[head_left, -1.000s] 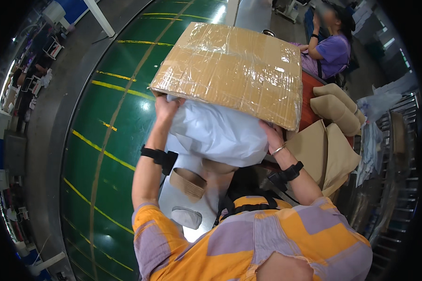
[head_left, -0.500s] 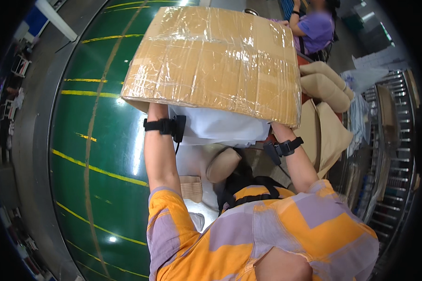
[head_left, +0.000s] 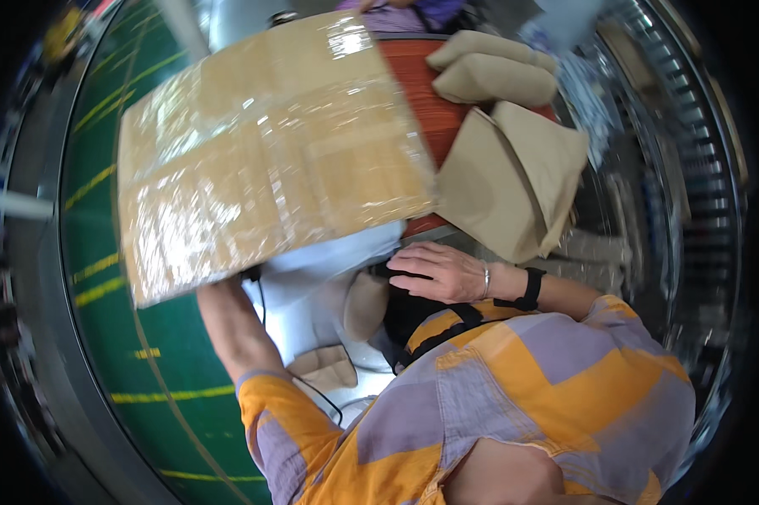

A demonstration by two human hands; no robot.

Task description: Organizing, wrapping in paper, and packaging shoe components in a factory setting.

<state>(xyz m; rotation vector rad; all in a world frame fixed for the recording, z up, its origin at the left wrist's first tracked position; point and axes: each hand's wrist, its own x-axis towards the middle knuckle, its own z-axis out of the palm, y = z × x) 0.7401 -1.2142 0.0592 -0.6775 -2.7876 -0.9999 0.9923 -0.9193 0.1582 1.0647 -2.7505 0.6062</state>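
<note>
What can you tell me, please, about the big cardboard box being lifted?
The cardboard box is large, flat-faced and brown, wrapped in glossy clear tape or film that glares in the light. It is tilted, held up above the green floor. The left hand is hidden behind its lower edge, so only the forearm shows. The right hand lies open just below its lower right corner, on the white bag; contact with the box cannot be told.

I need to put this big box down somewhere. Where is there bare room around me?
The green floor with yellow lines, left of the cardboard box, lies bare. To the right it is crowded: tan padded parcels heap on the red surface, and white bags sit under the box.
</note>
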